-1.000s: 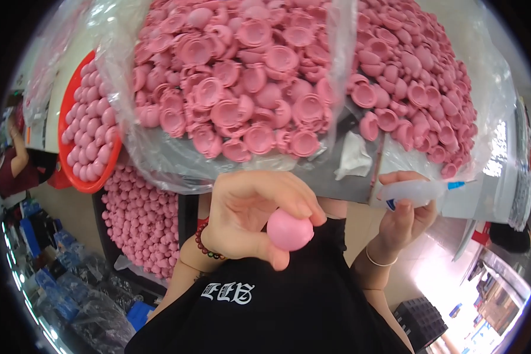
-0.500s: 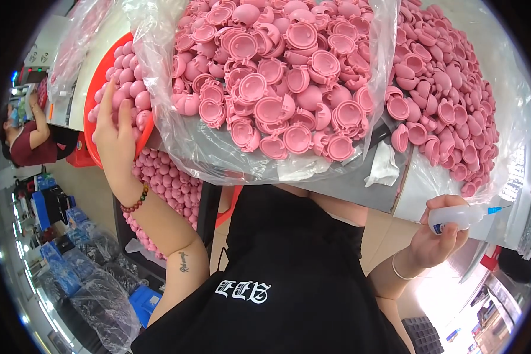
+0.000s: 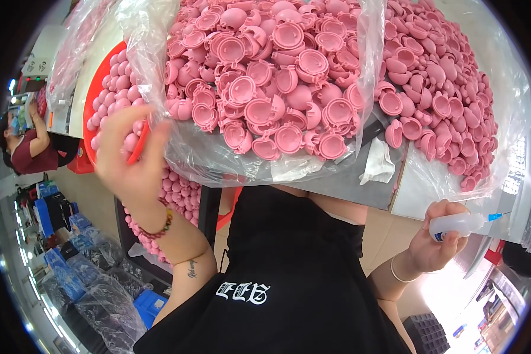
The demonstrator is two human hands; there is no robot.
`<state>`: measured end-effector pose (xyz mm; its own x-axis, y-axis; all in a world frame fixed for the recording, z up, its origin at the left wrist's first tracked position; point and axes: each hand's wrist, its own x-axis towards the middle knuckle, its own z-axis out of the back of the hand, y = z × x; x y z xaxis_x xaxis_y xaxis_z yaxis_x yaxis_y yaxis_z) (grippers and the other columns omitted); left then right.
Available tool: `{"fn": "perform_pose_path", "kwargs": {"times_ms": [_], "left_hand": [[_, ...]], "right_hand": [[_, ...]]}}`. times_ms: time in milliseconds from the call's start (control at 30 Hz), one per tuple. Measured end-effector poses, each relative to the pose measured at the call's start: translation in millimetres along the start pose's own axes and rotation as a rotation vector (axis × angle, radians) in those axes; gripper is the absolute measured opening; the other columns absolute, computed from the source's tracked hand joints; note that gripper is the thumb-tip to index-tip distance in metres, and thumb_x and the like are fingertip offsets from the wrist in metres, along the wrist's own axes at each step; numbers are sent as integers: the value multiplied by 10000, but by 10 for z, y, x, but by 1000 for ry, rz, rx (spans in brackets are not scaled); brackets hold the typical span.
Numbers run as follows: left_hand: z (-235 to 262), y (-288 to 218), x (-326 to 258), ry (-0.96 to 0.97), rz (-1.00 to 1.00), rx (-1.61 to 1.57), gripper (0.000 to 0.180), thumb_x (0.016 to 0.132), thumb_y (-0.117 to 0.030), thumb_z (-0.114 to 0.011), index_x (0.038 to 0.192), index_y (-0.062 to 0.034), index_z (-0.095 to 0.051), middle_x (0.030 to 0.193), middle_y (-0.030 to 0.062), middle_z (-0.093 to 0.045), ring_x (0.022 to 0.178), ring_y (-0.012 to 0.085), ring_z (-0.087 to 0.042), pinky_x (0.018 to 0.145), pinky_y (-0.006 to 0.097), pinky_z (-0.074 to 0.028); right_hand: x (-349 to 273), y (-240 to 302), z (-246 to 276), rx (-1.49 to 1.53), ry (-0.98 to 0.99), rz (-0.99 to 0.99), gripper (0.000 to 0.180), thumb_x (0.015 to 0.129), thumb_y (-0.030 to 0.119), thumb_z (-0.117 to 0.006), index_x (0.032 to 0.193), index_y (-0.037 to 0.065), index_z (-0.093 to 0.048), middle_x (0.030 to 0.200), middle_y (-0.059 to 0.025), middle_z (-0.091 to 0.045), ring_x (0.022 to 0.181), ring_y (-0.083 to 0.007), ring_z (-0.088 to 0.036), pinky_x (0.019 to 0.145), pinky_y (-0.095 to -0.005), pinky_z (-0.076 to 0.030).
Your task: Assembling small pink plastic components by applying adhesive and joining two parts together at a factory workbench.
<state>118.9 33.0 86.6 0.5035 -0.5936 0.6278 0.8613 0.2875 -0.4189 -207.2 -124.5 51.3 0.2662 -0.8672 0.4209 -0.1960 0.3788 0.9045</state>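
Observation:
My left hand (image 3: 130, 162) is raised at the near edge of a red basin (image 3: 91, 94) holding pink balls (image 3: 121, 82). Motion blurs its fingers, but thumb and forefinger stand apart with nothing visible between them. On the right, my right hand (image 3: 435, 242) grips a translucent squeeze bottle (image 3: 457, 224), whose blue needle tip points right. Between the hands a big heap of pink hinged half-shells (image 3: 265, 88) lies on a clear plastic bag (image 3: 218, 165) at the table's front. A second pile of pink shells (image 3: 439, 100) spreads to the right.
Below the table edge at left, a dark crate (image 3: 209, 206) contains more pink balls. A crumpled white tissue (image 3: 379, 162) lies on the grey tabletop (image 3: 366, 190). Far left, another person (image 3: 34, 141) sits working. Blue bins and plastic-wrapped goods (image 3: 94, 295) stand on the floor.
My left hand has drawn back from the balls in the basin and moved right, toward the heap, its fingers curling inward. My right hand with the squeeze bottle has barely moved.

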Motion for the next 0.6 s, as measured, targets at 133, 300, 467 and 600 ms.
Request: {"fn": "perform_pose_path", "kwargs": {"times_ms": [133,300,467,600], "left_hand": [[-336,-181,-84,237,59,28,184,638,-108,-680,764,-17,-581,728,78,-559,634,213,-520,594,301,-409],[-371,-243,-130,314,99,16,171,663,-113,-659,768,-7,-575,724,87,-541,644,214,-523,596,289,-412],[-363,-222,-125,137,111,-54,109,682,-53,-636,766,-12,-579,872,98,-516,721,197,-540,646,287,-430],[-411,-225,-127,-54,-16,-7,73,703,-44,-622,765,-24,-590,892,98,-518,750,202,-538,671,282,-428]], "right_hand": [[38,-12,-57,-8,23,30,392,794,268,-457,950,-91,-458,635,-114,-434,537,-127,-378,426,-195,-257],[47,-13,-115,-18,50,34,391,793,268,-455,941,-95,-457,642,-124,-445,538,-130,-386,424,-193,-260],[24,-12,-91,-6,53,37,385,791,260,-456,935,-97,-458,672,-136,-459,544,-133,-392,419,-195,-272],[17,5,-146,24,69,20,382,777,262,-486,917,-92,-461,674,-148,-484,520,-152,-425,412,-201,-289]]}}
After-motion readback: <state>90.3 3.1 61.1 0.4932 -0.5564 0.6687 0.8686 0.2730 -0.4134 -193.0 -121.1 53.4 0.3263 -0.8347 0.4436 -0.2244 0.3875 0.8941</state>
